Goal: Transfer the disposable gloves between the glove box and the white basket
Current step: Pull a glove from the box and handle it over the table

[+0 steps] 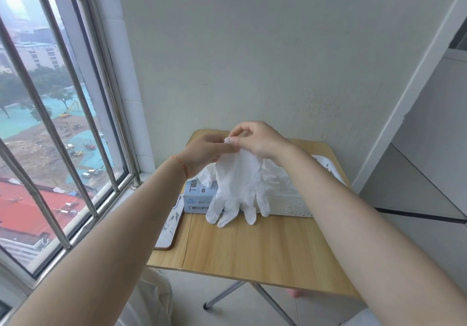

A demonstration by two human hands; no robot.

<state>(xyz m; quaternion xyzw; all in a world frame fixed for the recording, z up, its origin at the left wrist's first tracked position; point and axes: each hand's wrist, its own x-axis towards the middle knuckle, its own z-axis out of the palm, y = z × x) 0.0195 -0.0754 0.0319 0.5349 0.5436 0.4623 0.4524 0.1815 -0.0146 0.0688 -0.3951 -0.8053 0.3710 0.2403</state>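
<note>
Both hands pinch the cuff of a white glove [240, 184] in the middle of the frame: the right hand [257, 141] has thumb and forefinger closed on the top edge, and the left hand [204, 151] holds the same edge just beside it, its fingers partly hidden behind the glove. The glove hangs full length, its fingertips dangling in front of the glove box [197, 199] and the white basket [290, 199], which stand side by side on the wooden table [252, 245], box to the left. More white gloves seem to lie in the basket, though the arm hides much of it. A phone [169, 227] lies at the table's left edge by the window [50, 123].

Which way the glove is going cannot be told. To do it well, I would keep the cuff pinched firmly, lift until the fingertips clear both rims, then lower it fingers first so it folds in neatly without snagging
</note>
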